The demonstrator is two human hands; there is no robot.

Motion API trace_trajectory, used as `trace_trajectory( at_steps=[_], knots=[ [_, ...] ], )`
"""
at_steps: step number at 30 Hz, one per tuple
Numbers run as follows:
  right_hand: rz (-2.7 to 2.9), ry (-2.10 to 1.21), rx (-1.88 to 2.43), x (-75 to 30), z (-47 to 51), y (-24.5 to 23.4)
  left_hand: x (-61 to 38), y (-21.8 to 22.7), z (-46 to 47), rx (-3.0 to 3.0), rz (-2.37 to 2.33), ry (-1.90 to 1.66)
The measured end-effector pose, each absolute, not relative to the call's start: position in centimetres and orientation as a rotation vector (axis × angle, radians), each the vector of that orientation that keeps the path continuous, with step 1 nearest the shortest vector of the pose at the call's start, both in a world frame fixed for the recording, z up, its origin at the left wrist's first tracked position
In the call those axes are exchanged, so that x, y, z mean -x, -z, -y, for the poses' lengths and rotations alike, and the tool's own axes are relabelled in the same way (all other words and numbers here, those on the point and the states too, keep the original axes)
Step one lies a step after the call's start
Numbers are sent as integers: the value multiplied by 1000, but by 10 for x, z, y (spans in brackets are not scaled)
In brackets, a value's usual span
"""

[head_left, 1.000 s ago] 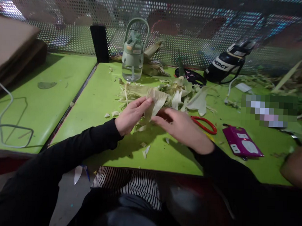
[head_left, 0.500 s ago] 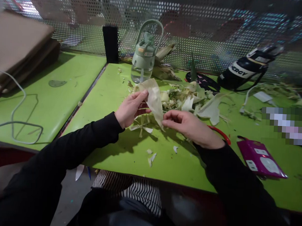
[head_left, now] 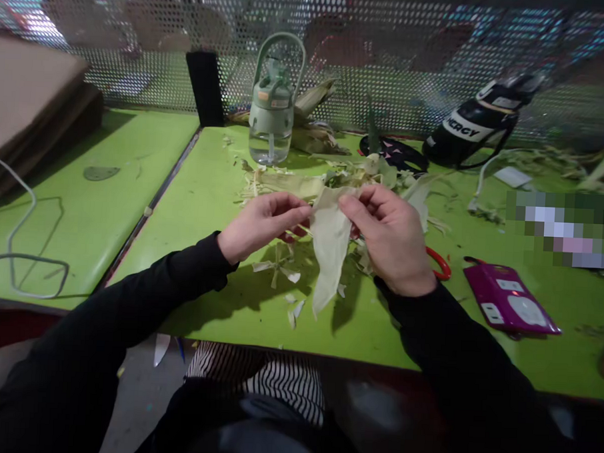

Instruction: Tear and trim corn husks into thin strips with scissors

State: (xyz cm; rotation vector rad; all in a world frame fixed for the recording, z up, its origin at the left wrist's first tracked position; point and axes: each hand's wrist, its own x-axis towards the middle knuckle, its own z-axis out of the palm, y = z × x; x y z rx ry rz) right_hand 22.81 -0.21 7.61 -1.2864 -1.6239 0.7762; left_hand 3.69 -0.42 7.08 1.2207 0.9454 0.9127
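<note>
Green surface [head_left: 207, 202] under a perforated metal screen [head_left: 138, 79], littered with a husk pile [head_left: 288, 182] beside a water bottle [head_left: 271, 111]. Raised above it, pinched along the top edge by left hand [head_left: 259, 224] and right hand [head_left: 391, 240], both closed on it: one pale corn husk [head_left: 330, 248], hanging limp. Likely light, thin, pliable, apt to tear along the grain; best gripped near the broad upper edge.
</note>
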Motion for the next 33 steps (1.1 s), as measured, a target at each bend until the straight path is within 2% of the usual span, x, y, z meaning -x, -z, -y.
trace_trajectory(
  at_steps=[4,15,20,28,33],
  knots=[
    [1741,-807,1241,-222,8,-75,-38,-69,6,-1374,-901,-1008],
    [1807,-737,1156,-218,18,-75,-35,-66,11,-1558,-827,-847],
    [1961,-471,1118,-222,21,-78,-35,-72,14,-1554,-844,-876],
    [2209,26,780,-232,15,-73,-34,-74,15,-1350,-831,-855],
    [2201,115,634,-233,10,-70,-35,-72,14,-1268,-836,-863]
  ],
)
